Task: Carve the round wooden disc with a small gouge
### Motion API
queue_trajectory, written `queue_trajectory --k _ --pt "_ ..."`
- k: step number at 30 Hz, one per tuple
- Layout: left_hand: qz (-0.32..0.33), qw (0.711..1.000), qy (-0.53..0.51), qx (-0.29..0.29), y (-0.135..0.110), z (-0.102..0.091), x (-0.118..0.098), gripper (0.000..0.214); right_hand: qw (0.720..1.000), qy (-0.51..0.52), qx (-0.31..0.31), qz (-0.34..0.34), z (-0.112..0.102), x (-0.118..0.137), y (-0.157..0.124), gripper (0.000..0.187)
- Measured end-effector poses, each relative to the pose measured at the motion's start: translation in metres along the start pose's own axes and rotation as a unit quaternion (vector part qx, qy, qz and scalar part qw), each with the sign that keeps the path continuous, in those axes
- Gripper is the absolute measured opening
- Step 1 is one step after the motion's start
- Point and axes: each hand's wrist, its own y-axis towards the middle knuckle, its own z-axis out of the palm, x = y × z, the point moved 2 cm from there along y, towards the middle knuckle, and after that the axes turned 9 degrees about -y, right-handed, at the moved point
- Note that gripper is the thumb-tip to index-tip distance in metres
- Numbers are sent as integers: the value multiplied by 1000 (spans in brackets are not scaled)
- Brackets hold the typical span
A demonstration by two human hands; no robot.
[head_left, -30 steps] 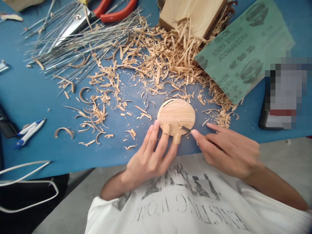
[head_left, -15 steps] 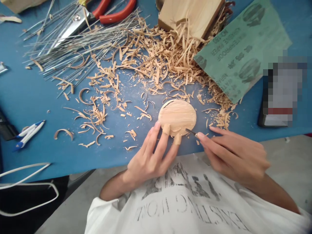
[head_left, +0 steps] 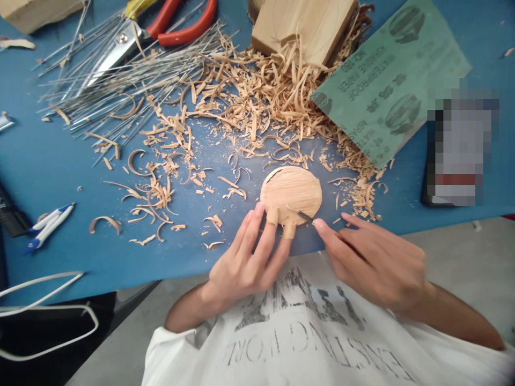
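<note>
Under the left fingertips (head_left: 272, 215) a disc (head_left: 291, 193) is pinned flat; the right hand (head_left: 372, 262) is closed on a blade (head_left: 306, 217) touching its near edge. Many shavings (head_left: 257, 102) are heaped beyond; carving seems unfinished.

Wood shavings (head_left: 257, 102), green sandpaper (head_left: 388, 80), red-handled pliers (head_left: 181, 24) and thin metal rods (head_left: 120, 80) littered the blue table (head_left: 44, 161).

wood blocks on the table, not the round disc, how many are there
2. One wood block lies at the top middle, on the shavings beside the sandpaper. The other block is at the top left corner, cut off by the frame. More may lie outside the view.
</note>
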Motion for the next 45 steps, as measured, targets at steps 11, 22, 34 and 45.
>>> queue_trajectory --k 11,22,34,45 --pt "-69 997 -14 -35 -4 4 -1 77 987 2 -96 133 14 -12 1 90" --pt "3 988 52 -143 -10 7 -2 64 999 39 4 9 13 -36 21 35" --pt "52 997 40 -37 -4 0 -3 50 998 -43 2 50 8 -46 22 40" --pt "35 997 48 -42 -3 6 -3 48 996 19 -33 78 14 -45 7 54"
